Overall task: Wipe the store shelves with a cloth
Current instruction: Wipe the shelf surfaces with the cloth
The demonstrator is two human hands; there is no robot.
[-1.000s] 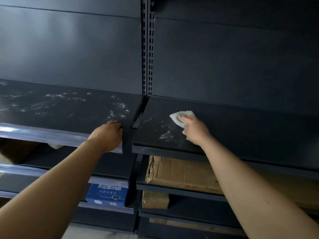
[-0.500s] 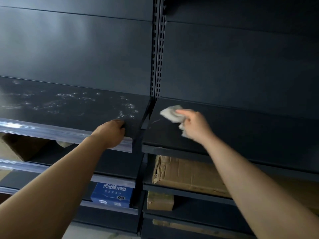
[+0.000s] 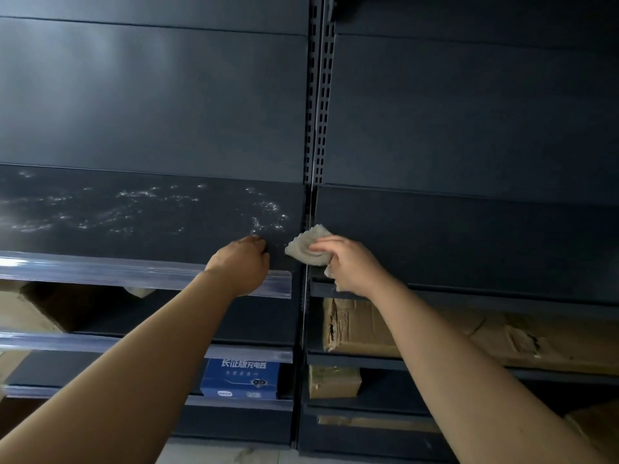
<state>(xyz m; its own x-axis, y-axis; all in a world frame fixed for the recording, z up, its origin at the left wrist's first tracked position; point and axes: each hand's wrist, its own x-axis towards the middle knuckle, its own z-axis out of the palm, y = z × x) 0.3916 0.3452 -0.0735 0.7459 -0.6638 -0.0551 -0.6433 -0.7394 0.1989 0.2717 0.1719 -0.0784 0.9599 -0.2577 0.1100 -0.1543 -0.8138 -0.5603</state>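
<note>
back panels [image 3: 150, 95]: dark grey | slotted upright [image 3: 320, 95]: centre | floor [image 3: 207, 457]: pale | light: dim

Bare forearms run to the left hand [image 3: 239, 262] and right hand [image 3: 351, 266].

- We see only part of the cloth [image 3: 306, 247]; the right hand [image 3: 351, 266] covers the rest.
- Below that hand, the cardboard box [image 3: 418, 333] runs off the frame's edge.
- The left hand's [image 3: 241, 262] fingertips are hidden from us.

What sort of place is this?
Most likely a retail store: dark metal shelves hung on a slotted upright, clear price-tag strips on the left shelf edges, and a blue product box and cardboard cartons below.
</note>
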